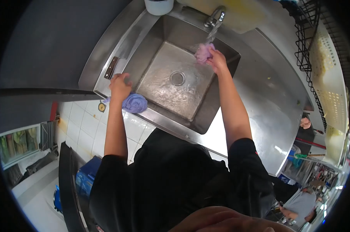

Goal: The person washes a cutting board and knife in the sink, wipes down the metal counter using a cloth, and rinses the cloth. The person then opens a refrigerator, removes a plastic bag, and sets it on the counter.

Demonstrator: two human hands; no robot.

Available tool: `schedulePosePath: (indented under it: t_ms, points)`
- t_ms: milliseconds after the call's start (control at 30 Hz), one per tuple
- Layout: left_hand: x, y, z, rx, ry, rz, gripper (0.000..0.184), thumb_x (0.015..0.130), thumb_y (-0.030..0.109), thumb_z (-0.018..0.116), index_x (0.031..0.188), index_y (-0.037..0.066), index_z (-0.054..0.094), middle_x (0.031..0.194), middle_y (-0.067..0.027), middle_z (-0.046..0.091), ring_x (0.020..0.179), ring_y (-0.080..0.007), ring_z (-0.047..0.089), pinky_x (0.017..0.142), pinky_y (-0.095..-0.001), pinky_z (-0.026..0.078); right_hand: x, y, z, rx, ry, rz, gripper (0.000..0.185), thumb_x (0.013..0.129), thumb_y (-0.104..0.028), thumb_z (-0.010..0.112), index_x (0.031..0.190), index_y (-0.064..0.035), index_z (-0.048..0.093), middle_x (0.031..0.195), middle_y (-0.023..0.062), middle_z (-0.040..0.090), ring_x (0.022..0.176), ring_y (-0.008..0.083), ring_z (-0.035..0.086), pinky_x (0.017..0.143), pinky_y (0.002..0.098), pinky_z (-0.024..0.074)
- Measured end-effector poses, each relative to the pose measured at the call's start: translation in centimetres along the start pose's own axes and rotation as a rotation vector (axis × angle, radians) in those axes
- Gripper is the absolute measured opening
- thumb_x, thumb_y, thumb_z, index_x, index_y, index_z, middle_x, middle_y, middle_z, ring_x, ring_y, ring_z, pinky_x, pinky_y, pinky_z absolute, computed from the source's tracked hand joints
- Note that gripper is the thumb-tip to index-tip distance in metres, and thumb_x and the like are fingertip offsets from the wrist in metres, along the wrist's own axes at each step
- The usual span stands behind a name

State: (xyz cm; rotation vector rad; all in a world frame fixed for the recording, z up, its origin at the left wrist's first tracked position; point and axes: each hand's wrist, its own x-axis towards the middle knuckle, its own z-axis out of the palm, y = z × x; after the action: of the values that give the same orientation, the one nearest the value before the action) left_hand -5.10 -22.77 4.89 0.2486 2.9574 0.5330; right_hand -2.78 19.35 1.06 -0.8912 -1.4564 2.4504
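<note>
My right hand (217, 61) is closed around a wet pink-purple cloth (203, 53) under the water running from the faucet (215, 17). Below it, water spreads over the bottom of the steel sink (155, 87), around the round drain (177, 78). At the sink's left rim is my left hand (120, 87), its fingers curved and apart with nothing visible in them. Just beyond those fingers lies a knife with a brown riveted handle (111, 67). A bundled bluish-purple cloth (135, 103) sits on the front rim beside my left wrist.
A white container (159, 7) stands behind the sink's left corner. To the right runs a steel counter (267, 100), with a black wire rack (304, 42) and a perforated white panel (327, 77) along its far side. Another person (300, 205) is at the lower right.
</note>
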Motion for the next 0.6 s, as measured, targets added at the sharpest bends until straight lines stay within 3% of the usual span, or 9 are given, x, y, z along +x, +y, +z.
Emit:
schedulePosePath:
  t_ms: [67,100,233,267,333,400,467,533,600]
  points:
    - [2.1,1.7,1.3,-0.269,0.141,0.241,0.034,0.074,0.012,0.07,0.107,0.013,0.065,0.108,-0.0166,0.061,0.106,-0.0357,0.056,0.091,-0.0427,0.044,2.0,-0.6,-0.1,-0.323,0.143,0.082,0.021,0.085,-0.012,0.061,0.104,-0.0038,0.062,0.099,0.007,0.065,0.085,0.0199,0.061,0.076,0.0315,0.0492]
    - [2.2,4.5,0.9,-0.295,0.176,0.288,0.029,0.076,0.013,0.068,0.105,0.008,0.065,0.101,-0.0194,0.062,0.1,-0.0364,0.058,0.089,-0.0386,0.045,3.2,-0.4,-0.3,-0.32,0.145,0.073,0.021,0.085,-0.012,0.061,0.104,-0.0038,0.062,0.099,0.007,0.065,0.085,0.0199,0.061,0.076,0.0315,0.0492]
    - [4.5,7.5,3.0,-0.27,0.133,0.355,0.031,0.075,0.02,0.069,0.104,0.008,0.065,0.104,-0.0189,0.062,0.099,-0.0373,0.059,0.088,-0.043,0.047,4.5,-1.0,0.6,-0.791,0.226,-0.263,0.015,0.086,-0.016,0.059,0.084,-0.0034,0.068,0.078,0.0044,0.065,0.069,0.0171,0.059,0.063,0.0275,0.0451]
    - [5.1,7.5,3.7,-0.236,0.002,0.284,0.035,0.076,0.023,0.07,0.106,0.007,0.064,0.108,-0.0191,0.062,0.103,-0.037,0.058,0.09,-0.0423,0.046,4.1,-1.8,1.2,-0.916,0.287,-0.364,0.019,0.086,-0.017,0.058,0.078,-0.0024,0.068,0.073,0.0044,0.064,0.065,0.016,0.058,0.06,0.0266,0.0438]
    - [6.4,8.2,5.2,-0.202,-0.135,0.222,0.038,0.076,0.025,0.07,0.109,0.006,0.064,0.112,-0.0192,0.062,0.108,-0.0366,0.057,0.093,-0.0417,0.045,3.7,-2.3,1.3,-0.793,0.212,-0.342,0.019,0.086,-0.017,0.058,0.084,-0.0016,0.067,0.077,0.0059,0.064,0.067,0.0164,0.059,0.061,0.0268,0.046]
    - [7.3,10.2,6.8,-0.437,-0.221,0.345,0.049,0.075,0.023,0.072,0.119,0.005,0.058,0.12,-0.0212,0.058,0.117,-0.0328,0.054,0.097,-0.0383,0.042,2.6,-2.6,1.9,-0.672,0.129,-0.315,0.02,0.086,-0.018,0.058,0.09,-0.0008,0.067,0.081,0.0075,0.065,0.068,0.0169,0.06,0.063,0.027,0.0482]
    - [7.2,14.7,7.3,-0.552,-0.173,0.43,0.06,0.074,0.023,0.073,0.127,0.004,0.052,0.127,-0.0211,0.054,0.122,-0.0318,0.05,0.101,-0.037,0.04,0.1,-3.4,3.2,-0.336,0.075,-0.109,0.023,0.087,-0.016,0.055,0.102,-0.0003,0.063,0.089,0.0114,0.064,0.071,0.0191,0.062,0.067,0.0309,0.0537]
    - [7.5,18.2,9.4,-0.645,0.002,0.5,0.065,0.072,0.02,0.074,0.13,0.004,0.049,0.13,-0.0207,0.052,0.125,-0.031,0.047,0.104,-0.0365,0.037,-1.5,-3.3,3.1,-0.195,-0.005,-0.089,0.021,0.087,-0.015,0.055,0.101,0.0,0.061,0.09,0.0121,0.064,0.074,0.0217,0.063,0.067,0.0344,0.0544]
    - [8.9,19.8,12.3,-0.58,-0.041,0.551,0.066,0.07,0.02,0.075,0.129,0.006,0.05,0.127,-0.0227,0.053,0.122,-0.0328,0.05,0.102,-0.0384,0.04,-3.3,-2.9,2.1,-0.047,-0.071,-0.062,0.02,0.087,-0.014,0.054,0.1,0.0004,0.058,0.091,0.0128,0.063,0.078,0.0243,0.063,0.067,0.0379,0.0551]
